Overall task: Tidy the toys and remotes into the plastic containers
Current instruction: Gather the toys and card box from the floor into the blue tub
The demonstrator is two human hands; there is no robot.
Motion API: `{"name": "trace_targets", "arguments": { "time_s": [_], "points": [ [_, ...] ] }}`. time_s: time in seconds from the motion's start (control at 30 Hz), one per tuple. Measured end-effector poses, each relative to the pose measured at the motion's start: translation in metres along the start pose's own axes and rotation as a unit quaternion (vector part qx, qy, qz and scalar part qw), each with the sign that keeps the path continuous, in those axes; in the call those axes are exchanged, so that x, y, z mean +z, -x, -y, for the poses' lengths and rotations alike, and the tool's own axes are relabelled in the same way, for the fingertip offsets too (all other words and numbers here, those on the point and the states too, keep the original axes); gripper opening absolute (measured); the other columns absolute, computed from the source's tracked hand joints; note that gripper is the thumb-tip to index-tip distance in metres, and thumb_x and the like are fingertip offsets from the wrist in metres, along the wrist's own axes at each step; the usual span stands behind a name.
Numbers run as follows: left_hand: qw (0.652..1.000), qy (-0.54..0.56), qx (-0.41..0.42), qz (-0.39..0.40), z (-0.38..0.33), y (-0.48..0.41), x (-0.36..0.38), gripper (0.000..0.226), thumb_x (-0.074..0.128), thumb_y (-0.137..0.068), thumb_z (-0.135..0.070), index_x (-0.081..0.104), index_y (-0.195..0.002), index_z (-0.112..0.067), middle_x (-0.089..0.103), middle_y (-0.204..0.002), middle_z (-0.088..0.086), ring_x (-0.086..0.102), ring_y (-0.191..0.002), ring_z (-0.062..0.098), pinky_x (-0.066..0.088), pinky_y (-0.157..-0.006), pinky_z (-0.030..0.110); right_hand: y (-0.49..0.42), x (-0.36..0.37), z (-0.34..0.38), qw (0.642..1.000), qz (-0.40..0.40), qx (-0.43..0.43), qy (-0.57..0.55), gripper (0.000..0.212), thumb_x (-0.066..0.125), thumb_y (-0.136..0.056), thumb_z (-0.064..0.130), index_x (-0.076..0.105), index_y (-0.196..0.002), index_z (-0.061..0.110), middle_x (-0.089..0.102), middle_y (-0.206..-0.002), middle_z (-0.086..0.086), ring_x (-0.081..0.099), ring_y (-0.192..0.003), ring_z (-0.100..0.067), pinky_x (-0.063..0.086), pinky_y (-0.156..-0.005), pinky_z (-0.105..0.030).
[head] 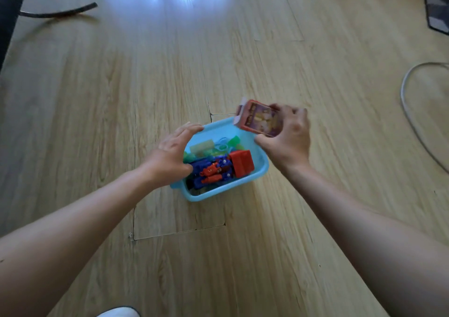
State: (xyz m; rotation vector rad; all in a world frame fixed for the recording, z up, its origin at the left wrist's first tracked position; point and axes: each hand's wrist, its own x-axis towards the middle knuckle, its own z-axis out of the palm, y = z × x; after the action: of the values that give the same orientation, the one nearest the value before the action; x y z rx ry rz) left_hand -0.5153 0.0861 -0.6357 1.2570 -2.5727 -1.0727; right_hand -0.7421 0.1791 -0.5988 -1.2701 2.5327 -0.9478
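A light blue plastic container (220,190) sits on the wooden floor at the centre. Inside lie a blue and red toy robot (212,170), a red block (241,163), green pieces (234,140) and a pale yellow block (201,146). My right hand (290,138) is shut on a small red and purple card box (260,119), held tilted above the container's far right corner. My left hand (173,154) rests with fingers spread along the container's left rim, holding nothing.
A grey cable loop (410,112) lies on the floor at the right. A dark curved strip (60,12) lies at the far left, by a dark furniture edge (9,13). A patterned rug corner (437,3) shows at the top right.
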Motion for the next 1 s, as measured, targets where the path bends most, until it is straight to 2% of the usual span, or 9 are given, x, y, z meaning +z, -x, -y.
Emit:
{"name": "trace_targets", "arguments": {
  "time_s": [0.07,0.13,0.2,0.37,0.47,0.53,0.6,0.73,1.0],
  "points": [
    [0.997,0.06,-0.031,-0.044,-0.002,0.002,0.003,0.079,0.061,-0.072,-0.004,0.036,-0.142,-0.032,0.039,-0.149,-0.002,0.043,-0.129,0.02,0.035,-0.101,0.033,0.002,0.008,0.015,0.991,0.118,-0.059,-0.006,0.062,0.074,-0.061,0.024,0.06,-0.121,0.024,0.052,-0.116,-0.006,0.051,-0.108,-0.024,0.042,-0.09,-0.027],
    [0.979,0.144,-0.079,-0.119,-0.003,0.003,0.002,0.065,0.056,-0.079,-0.005,0.042,-0.139,-0.028,0.046,-0.141,0.0,0.048,-0.121,0.022,0.04,-0.099,0.039,0.005,0.015,0.021,0.961,0.257,-0.093,0.036,0.061,0.072,-0.066,0.025,0.059,-0.126,0.027,0.054,-0.125,-0.003,0.049,-0.116,-0.022,0.042,-0.097,-0.029],
    [0.964,0.173,-0.109,-0.167,0.0,0.0,-0.003,0.053,0.052,-0.086,-0.008,0.046,-0.136,-0.023,0.046,-0.14,0.001,0.046,-0.124,0.023,0.039,-0.104,0.047,0.007,0.021,0.02,0.944,0.297,-0.118,0.08,0.056,0.068,-0.072,0.027,0.06,-0.127,0.029,0.052,-0.135,0.001,0.044,-0.124,-0.02,0.037,-0.105,-0.034],
    [0.965,0.168,-0.134,-0.152,0.007,0.003,0.003,0.044,0.05,-0.096,-0.024,0.043,-0.138,-0.018,0.046,-0.139,0.003,0.046,-0.125,0.018,0.039,-0.105,0.044,0.01,0.031,0.016,0.936,0.303,-0.148,0.1,0.027,0.056,-0.085,0.025,0.073,-0.106,0.028,0.059,-0.129,0.003,0.042,-0.121,-0.02,0.033,-0.104,-0.033],
    [0.925,0.258,-0.236,-0.147,0.001,0.007,0.017,0.057,0.049,-0.095,-0.04,0.029,-0.145,-0.021,0.042,-0.141,0.006,0.047,-0.123,0.023,0.04,-0.104,0.048,0.011,0.035,0.009,0.986,0.146,-0.072,0.039,0.025,0.06,-0.082,0.025,0.073,-0.103,0.02,0.061,-0.119,-0.001,0.048,-0.114,-0.02,0.036,-0.093,-0.027],
    [0.89,0.292,-0.316,-0.152,-0.003,0.01,0.03,0.064,0.048,-0.092,-0.049,0.025,-0.145,-0.021,0.043,-0.14,0.009,0.048,-0.121,0.028,0.041,-0.102,0.052,0.01,0.036,0.001,0.998,0.056,-0.002,0.043,0.03,0.058,-0.082,0.027,0.067,-0.11,0.018,0.058,-0.112,-0.004,0.05,-0.108,-0.022,0.036,-0.081,-0.027],
    [0.874,0.298,-0.355,-0.147,-0.009,0.017,0.044,0.059,0.047,-0.09,-0.054,0.033,-0.136,-0.019,0.05,-0.132,0.01,0.053,-0.113,0.029,0.045,-0.097,0.053,0.013,0.04,-0.007,0.992,0.077,0.073,0.075,0.03,0.054,-0.087,0.035,0.06,-0.11,0.018,0.06,-0.104,-0.004,0.055,-0.097,-0.023,0.037,-0.072,-0.028],
    [0.88,0.295,-0.333,-0.169,-0.008,0.018,0.049,0.045,0.048,-0.089,-0.058,0.042,-0.112,-0.02,0.06,-0.106,0.005,0.061,-0.095,0.026,0.05,-0.087,0.051,0.025,0.05,-0.023,0.986,0.124,0.101,0.054,0.025,0.046,-0.093,0.037,0.05,-0.081,0.015,0.056,-0.071,0.002,0.052,-0.066,-0.021,0.029,-0.051,-0.029],
    [0.85,0.364,-0.308,-0.226,0.003,-0.019,0.019,0.034,0.058,-0.081,-0.058,0.05,-0.081,-0.025,0.063,-0.083,0.0,0.059,-0.077,0.023,0.048,-0.073,0.04,0.011,0.044,-0.012,0.981,0.11,0.141,-0.077,0.025,0.053,-0.091,0.04,0.061,-0.091,0.016,0.062,-0.071,0.001,0.06,-0.069,-0.02,0.048,-0.065,-0.039]
  ]
}}
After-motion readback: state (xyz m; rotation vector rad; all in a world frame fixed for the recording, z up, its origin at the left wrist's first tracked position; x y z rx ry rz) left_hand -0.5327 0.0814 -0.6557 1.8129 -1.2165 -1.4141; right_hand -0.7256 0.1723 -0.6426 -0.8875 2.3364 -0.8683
